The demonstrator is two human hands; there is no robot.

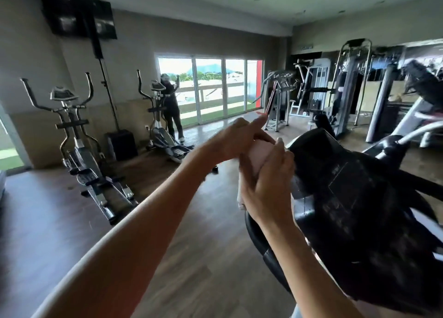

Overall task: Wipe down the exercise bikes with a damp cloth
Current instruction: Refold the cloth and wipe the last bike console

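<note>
I have the cloth (260, 154) between both my hands, held up in the air just left of the exercise bike's black console (347, 190). It is a pale pink-white cloth, bunched into a roll. My right hand (266, 186) is wrapped round it from below and from the near side, fingers curled over it, with a white end of the cloth poking out under the heel of that hand. My left hand (237, 138) comes in from the left and grips the top of the roll; its forefinger sticks out straight, pointing away toward the far windows (211, 87). Both hands are closed on the cloth, and the cloth is not touching the bike that I can see; it sits just beside the console's left edge.

The console and the bike's dark handlebar (261, 241) fill the lower right of my view, blurred. Across the wooden floor (191, 257), two elliptical trainers stand against the left wall: the nearer elliptical (79, 138) to the left and the farther elliptical (158, 116) beside the windows. Another person (171, 106) in dark clothes stands at the farther one. A dark screen (79, 15) hangs high on the left wall. Weight machines (335, 90) line the right side of the room.
</note>
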